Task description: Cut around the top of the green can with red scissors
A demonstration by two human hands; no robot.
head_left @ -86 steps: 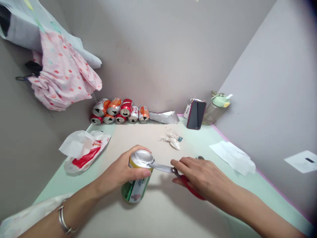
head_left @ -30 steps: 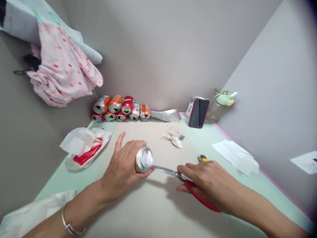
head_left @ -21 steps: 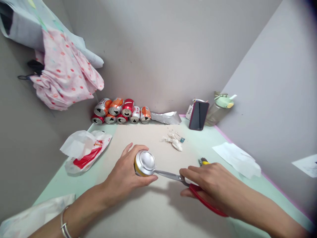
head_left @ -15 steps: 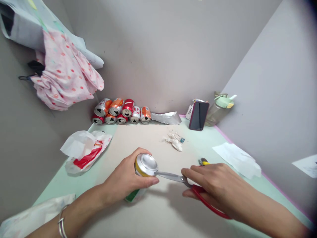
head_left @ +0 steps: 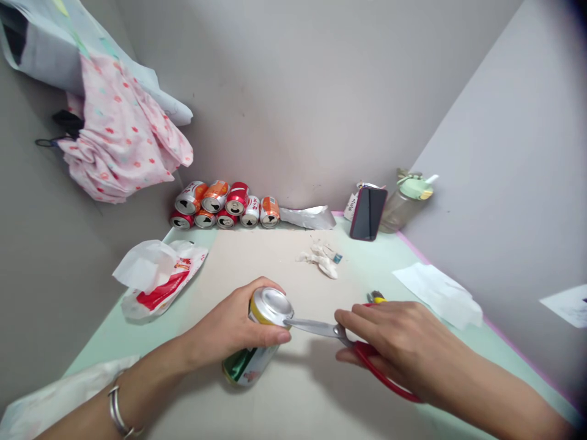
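Observation:
My left hand is wrapped round a green and yellow drink can, which is tilted with its domed silver end facing up. In my right hand is a pair of scissors with red handles and grey blades. The blade tips touch the can's side just under the silver rim, close to my left thumb. Part of the can's label is covered by my left fingers. Just beyond my right hand lies a small tool with a yellow part, mostly hidden.
Several cans are stacked against the back wall, beside a cut metal sheet. A phone and a bottle stand at the back right. Crumpled tissue, a plastic bag and paper lie around the board.
The can has tipped in my left hand, so more of its green side shows below the fingers. The scissor tips stay at its rim, and my right hand has barely moved.

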